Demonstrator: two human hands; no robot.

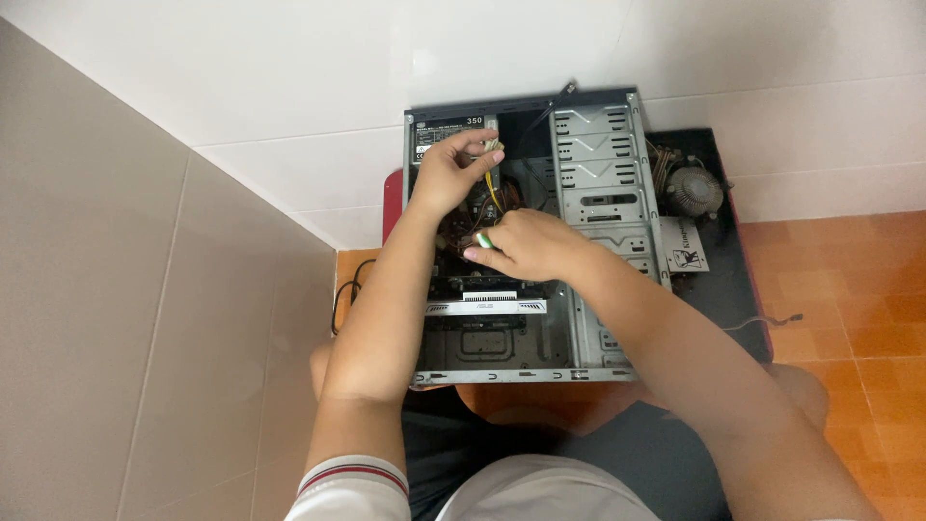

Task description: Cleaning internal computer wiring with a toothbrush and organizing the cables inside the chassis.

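our left hand (446, 174) pinches the white power connector (493, 147) just above our right hand (526, 246), which is closed on a green-tipped tool (483, 240).

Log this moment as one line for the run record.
left hand: grips white cable connector | right hand: holds small green-and-white object | both inside open grey metal computer case
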